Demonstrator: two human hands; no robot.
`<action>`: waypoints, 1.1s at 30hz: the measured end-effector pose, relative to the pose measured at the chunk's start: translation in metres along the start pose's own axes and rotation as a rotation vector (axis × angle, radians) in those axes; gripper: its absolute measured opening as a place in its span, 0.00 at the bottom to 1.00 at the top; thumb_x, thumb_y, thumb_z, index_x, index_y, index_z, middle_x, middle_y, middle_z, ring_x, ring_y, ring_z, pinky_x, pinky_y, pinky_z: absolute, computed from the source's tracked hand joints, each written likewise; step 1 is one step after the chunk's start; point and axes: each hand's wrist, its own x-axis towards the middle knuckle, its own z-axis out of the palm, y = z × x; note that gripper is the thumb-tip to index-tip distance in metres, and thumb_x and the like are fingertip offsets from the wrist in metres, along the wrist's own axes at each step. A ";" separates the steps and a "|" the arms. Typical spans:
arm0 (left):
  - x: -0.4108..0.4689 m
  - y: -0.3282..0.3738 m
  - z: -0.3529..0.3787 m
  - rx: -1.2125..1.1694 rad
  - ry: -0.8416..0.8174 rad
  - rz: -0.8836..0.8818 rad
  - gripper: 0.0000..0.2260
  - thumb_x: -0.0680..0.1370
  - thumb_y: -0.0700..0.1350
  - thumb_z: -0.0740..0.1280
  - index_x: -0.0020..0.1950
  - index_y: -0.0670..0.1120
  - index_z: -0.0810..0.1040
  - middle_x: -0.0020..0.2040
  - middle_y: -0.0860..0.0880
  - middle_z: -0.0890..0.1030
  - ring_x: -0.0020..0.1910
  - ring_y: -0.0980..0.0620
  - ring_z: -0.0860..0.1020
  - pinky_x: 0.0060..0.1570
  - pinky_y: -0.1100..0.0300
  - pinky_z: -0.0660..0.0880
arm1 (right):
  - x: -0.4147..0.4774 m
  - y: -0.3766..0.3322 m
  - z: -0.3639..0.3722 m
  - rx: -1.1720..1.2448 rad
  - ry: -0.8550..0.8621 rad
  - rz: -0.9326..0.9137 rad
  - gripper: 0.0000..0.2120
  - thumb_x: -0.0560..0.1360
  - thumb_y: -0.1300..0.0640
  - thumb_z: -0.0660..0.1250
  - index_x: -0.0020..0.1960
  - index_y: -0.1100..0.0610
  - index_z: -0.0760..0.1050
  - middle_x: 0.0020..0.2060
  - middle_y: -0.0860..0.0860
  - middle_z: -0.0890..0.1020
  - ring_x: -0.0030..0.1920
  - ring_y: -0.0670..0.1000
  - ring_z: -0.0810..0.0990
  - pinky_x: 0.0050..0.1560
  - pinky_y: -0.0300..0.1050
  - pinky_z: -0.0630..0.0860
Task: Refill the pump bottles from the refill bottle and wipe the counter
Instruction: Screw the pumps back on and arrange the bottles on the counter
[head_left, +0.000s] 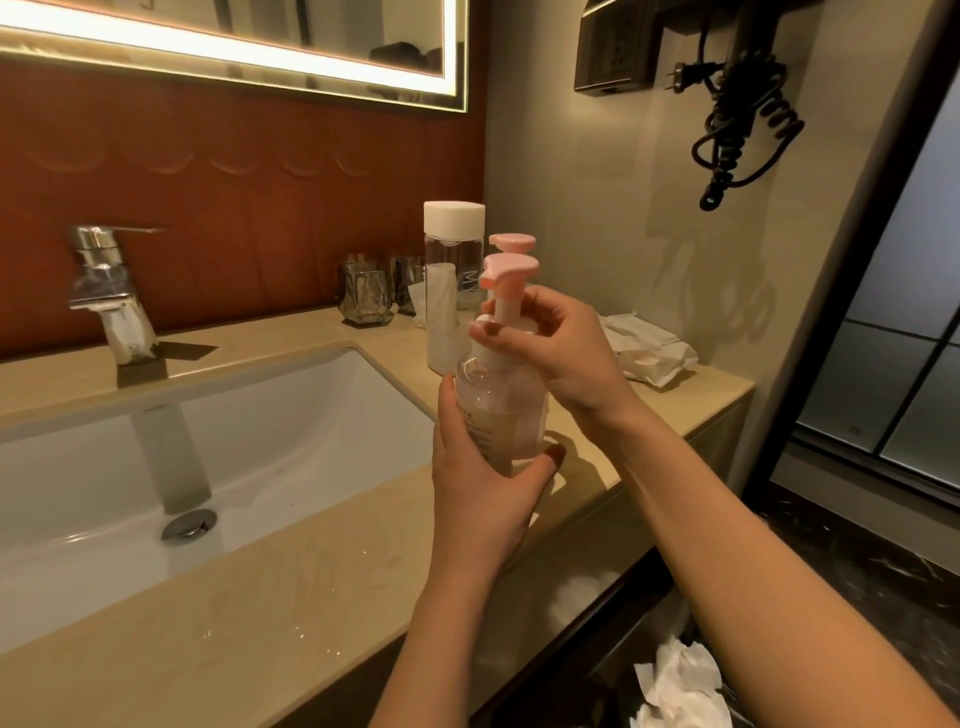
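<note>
My left hand (480, 478) grips the body of a clear pump bottle (506, 410), about half full of pale liquid, and holds it just above the beige counter (291, 597). My right hand (558, 345) is closed around its white collar below the pink pump head (506, 270). Right behind it, a second pink pump head (511, 243) shows; its bottle is hidden. The tall clear refill bottle (449, 291) with a white cap stands upright behind them on the counter.
A white sink basin (156, 457) with a chrome tap (109, 296) lies to the left. Glass tumblers (366, 293) stand at the back wall. A wipes pack (649, 345) lies at the counter's right end. Crumpled tissues (680, 686) sit low right. Droplets speckle the counter front.
</note>
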 end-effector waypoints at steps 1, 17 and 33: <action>0.000 0.000 0.000 0.003 0.000 -0.004 0.47 0.67 0.49 0.77 0.75 0.59 0.48 0.74 0.56 0.60 0.71 0.54 0.61 0.60 0.63 0.64 | 0.001 0.001 0.004 -0.047 0.031 -0.003 0.20 0.68 0.53 0.74 0.57 0.54 0.74 0.48 0.45 0.79 0.47 0.42 0.78 0.40 0.30 0.75; -0.002 0.003 -0.001 -0.007 0.010 0.017 0.44 0.69 0.50 0.75 0.75 0.60 0.49 0.73 0.56 0.61 0.68 0.57 0.63 0.58 0.65 0.64 | 0.002 -0.007 -0.016 -0.031 -0.306 0.097 0.11 0.76 0.51 0.64 0.58 0.48 0.75 0.61 0.45 0.77 0.60 0.42 0.73 0.54 0.35 0.70; 0.001 -0.002 0.002 -0.034 0.023 -0.006 0.42 0.70 0.49 0.75 0.75 0.58 0.51 0.73 0.56 0.63 0.70 0.53 0.64 0.66 0.51 0.69 | 0.006 -0.006 0.005 -0.340 -0.041 0.029 0.33 0.65 0.46 0.75 0.65 0.51 0.66 0.58 0.47 0.73 0.57 0.47 0.73 0.55 0.43 0.73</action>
